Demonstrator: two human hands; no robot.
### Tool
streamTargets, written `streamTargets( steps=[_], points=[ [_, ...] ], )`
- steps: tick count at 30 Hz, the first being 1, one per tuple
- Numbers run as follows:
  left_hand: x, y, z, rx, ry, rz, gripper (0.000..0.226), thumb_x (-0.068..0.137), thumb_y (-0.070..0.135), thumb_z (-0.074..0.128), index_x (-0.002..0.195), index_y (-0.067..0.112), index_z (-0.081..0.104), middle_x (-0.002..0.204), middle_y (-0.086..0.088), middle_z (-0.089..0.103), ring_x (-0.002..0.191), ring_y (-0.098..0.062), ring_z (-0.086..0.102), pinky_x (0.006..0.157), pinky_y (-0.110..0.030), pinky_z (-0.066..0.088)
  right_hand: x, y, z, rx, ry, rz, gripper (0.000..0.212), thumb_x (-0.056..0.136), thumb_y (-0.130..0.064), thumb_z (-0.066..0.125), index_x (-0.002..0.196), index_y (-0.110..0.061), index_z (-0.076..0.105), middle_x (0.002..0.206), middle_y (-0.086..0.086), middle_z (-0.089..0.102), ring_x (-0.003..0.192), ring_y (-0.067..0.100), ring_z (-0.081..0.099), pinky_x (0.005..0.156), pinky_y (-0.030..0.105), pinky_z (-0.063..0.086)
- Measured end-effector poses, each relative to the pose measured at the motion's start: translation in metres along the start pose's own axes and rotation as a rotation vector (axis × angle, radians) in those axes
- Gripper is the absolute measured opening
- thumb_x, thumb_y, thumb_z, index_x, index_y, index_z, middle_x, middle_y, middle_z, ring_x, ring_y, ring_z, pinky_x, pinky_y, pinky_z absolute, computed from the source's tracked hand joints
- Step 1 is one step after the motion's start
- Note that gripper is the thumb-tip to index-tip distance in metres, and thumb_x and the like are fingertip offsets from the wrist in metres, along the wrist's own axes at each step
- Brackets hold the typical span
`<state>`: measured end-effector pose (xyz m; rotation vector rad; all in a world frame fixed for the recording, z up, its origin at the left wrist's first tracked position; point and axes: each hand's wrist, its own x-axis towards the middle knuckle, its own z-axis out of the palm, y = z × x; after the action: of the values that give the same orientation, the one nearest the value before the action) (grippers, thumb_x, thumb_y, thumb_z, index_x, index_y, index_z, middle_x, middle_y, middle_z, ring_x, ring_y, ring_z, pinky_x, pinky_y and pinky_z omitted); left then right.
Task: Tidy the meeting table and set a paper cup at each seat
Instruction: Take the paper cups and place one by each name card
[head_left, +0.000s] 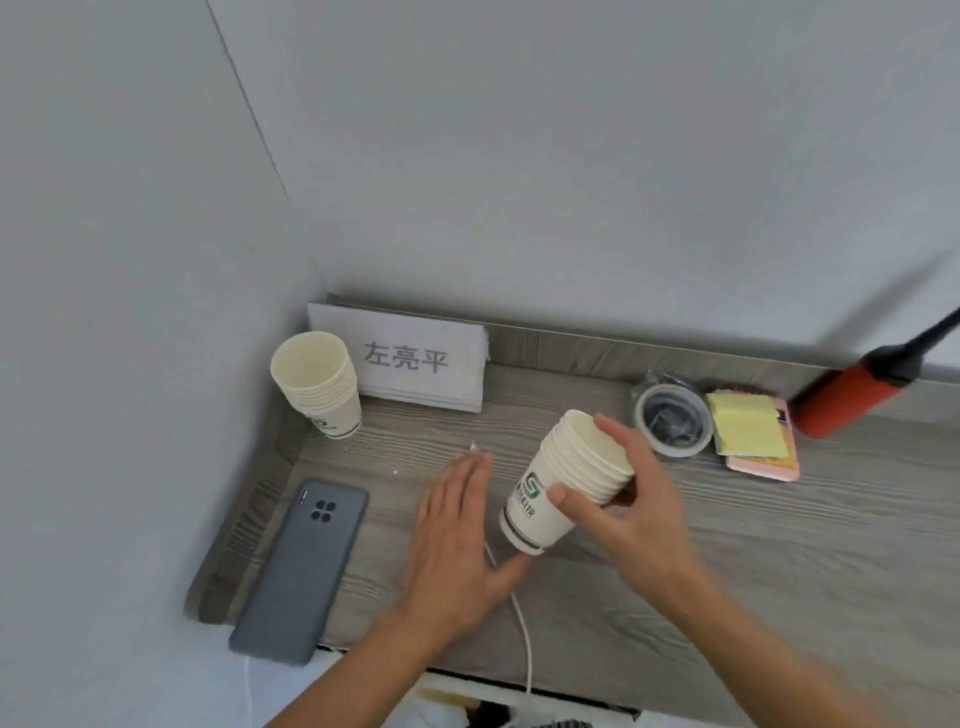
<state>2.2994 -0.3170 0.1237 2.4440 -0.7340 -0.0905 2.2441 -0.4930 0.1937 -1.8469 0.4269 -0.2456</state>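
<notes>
Table: grey wood-grain top (727, 545) in a corner of grey walls.
Cup stacks: two; the nested cups are too tight to count.
Far stack (319, 384): upright, back left, just beside one name card (410, 364).
Held stack (561, 483): tilted, mid-table.
Right hand (639, 499): grasps the held stack near its rims.
Left hand (457, 540): released, fingers straight, thumb by that stack's base.
Others: one phone (301, 566), one tape roll (675, 448), one yellow pad (748, 423), one cable (524, 634).
</notes>
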Motion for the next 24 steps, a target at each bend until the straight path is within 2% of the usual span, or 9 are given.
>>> streamTargets(
  steps=[3, 7, 9, 11, 13, 16, 19, 21, 24],
  points=[
    [-0.003, 0.037, -0.017, -0.123, -0.244, 0.131, 0.097, 0.072, 0.050, 0.062, 0.145, 0.039, -0.001, 0.149, 0.019, 0.018, 0.138, 0.003, 0.013, 0.119, -0.027, 0.011, -0.036, 0.003, -0.023, 0.029, 0.051, 0.036, 0.079, 0.062, -0.045, 0.085, 0.130, -0.041, 0.045, 0.117, -0.020, 0.061, 0.104, -0.005, 0.059, 0.079, 0.012, 0.050],
    [-0.023, 0.084, -0.013, -0.235, -0.523, 0.249, 0.101, 0.068, 0.043, 0.063, 0.138, 0.056, -0.008, 0.145, 0.028, 0.025, 0.134, 0.004, 0.029, 0.112, -0.024, 0.030, -0.088, 0.015, -0.060, 0.028, 0.115, 0.126, 0.096, 0.055, -0.061, 0.076, 0.141, -0.040, 0.038, 0.126, -0.021, 0.058, 0.111, -0.003, 0.057, 0.087, 0.019, 0.050],
    [-0.035, 0.108, -0.004, -0.402, -0.638, 0.243, 0.105, 0.067, 0.035, 0.071, 0.144, 0.055, 0.001, 0.144, 0.030, 0.034, 0.130, 0.008, 0.038, 0.107, -0.020, 0.037, -0.119, 0.022, -0.078, 0.038, 0.165, 0.169, 0.101, 0.055, -0.065, 0.076, 0.144, -0.038, 0.036, 0.130, -0.022, 0.055, 0.116, -0.005, 0.054, 0.093, 0.020, 0.048],
    [-0.051, 0.135, 0.007, -0.548, -0.701, 0.241, 0.097, 0.069, 0.028, 0.077, 0.143, 0.049, 0.018, 0.134, 0.029, 0.048, 0.122, 0.005, 0.049, 0.099, -0.017, 0.044, -0.154, 0.029, -0.093, 0.049, 0.187, 0.223, 0.099, 0.055, -0.076, 0.069, 0.142, -0.043, 0.034, 0.133, -0.030, 0.048, 0.121, -0.011, 0.048, 0.100, 0.020, 0.043],
    [-0.069, 0.160, 0.018, -0.587, -0.719, 0.247, 0.089, 0.070, 0.035, 0.080, 0.138, 0.050, 0.026, 0.124, 0.023, 0.057, 0.110, -0.002, 0.059, 0.089, -0.023, 0.054, -0.190, 0.032, -0.104, 0.131, 0.161, 0.269, 0.083, 0.059, -0.082, 0.059, 0.133, -0.052, 0.033, 0.132, -0.036, 0.044, 0.122, -0.018, 0.043, 0.100, 0.013, 0.040],
    [-0.096, 0.189, 0.038, -0.563, -0.731, 0.297, 0.086, 0.062, 0.040, 0.085, 0.132, 0.049, 0.036, 0.113, 0.017, 0.062, 0.100, -0.008, 0.064, 0.083, -0.035, 0.056, -0.239, 0.031, -0.124, 0.304, 0.205, 0.313, 0.046, 0.083, -0.066, 0.045, 0.123, -0.045, 0.052, 0.121, -0.030, 0.063, 0.117, -0.010, 0.054, 0.089, 0.008, 0.045],
    [-0.117, 0.218, 0.053, -0.459, -0.764, 0.508, 0.089, 0.058, 0.050, 0.084, 0.131, 0.052, 0.033, 0.119, 0.026, 0.057, 0.108, 0.000, 0.058, 0.089, -0.024, 0.050, -0.284, 0.035, -0.155, 0.270, 0.339, 0.346, 0.029, 0.096, -0.041, 0.049, 0.113, -0.031, 0.070, 0.109, -0.008, 0.074, 0.103, 0.009, 0.066, 0.086, 0.023, 0.053],
    [-0.129, 0.240, 0.060, -0.379, -0.828, 0.666, 0.093, 0.058, 0.060, 0.080, 0.134, 0.051, 0.028, 0.124, 0.026, 0.054, 0.112, 0.001, 0.055, 0.092, -0.024, 0.049, -0.315, 0.043, -0.171, 0.139, 0.453, 0.362, 0.016, 0.090, -0.027, 0.064, 0.099, -0.035, 0.075, 0.097, -0.007, 0.074, 0.092, 0.013, 0.066, 0.078, 0.027, 0.053],
    [-0.140, 0.280, 0.070, -0.251, -0.878, 0.925, 0.091, 0.060, 0.066, 0.074, 0.132, 0.054, 0.019, 0.124, 0.023, 0.051, 0.108, 0.003, 0.051, 0.088, -0.017, 0.046, -0.353, 0.048, -0.188, 0.006, 0.673, 0.416, 0.012, 0.082, -0.021, 0.074, 0.081, -0.033, 0.076, 0.082, -0.007, 0.070, 0.074, 0.008, 0.063, 0.066, 0.022, 0.049]
  ],
)
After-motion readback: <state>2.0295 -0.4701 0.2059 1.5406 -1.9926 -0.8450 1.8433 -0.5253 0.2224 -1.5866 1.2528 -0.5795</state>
